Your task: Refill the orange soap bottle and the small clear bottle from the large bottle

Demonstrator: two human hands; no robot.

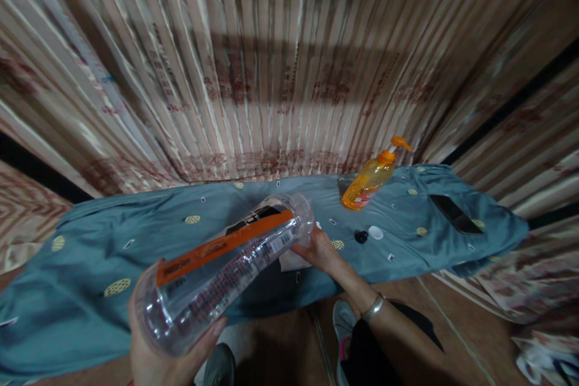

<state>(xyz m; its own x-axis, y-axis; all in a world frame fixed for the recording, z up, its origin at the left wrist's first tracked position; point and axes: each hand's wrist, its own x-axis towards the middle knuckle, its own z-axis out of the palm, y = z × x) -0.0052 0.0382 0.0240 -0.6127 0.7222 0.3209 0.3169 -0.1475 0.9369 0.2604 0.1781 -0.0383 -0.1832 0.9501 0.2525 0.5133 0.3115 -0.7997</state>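
Note:
A large clear plastic bottle (235,259) with an orange band and printed label is held tilted above the bed-like surface. My left hand (172,350) is wrapped around its wide end at the lower left. My right hand (319,248) is closed at the other end, with a white cloth or tissue (292,262) showing beneath its fingers and a bit of white above them. The bottle hides part of the right fingers. A silvery bracelet circles my right wrist.
A patterned teal cloth (235,193) covers the long surface. On it stand an orange pump bottle (368,181), a small black object (360,236), a white round cap-like piece (375,233) and a dark phone (456,215). Pleated curtains (271,72) hang behind. My shoes (344,316) are on the floor.

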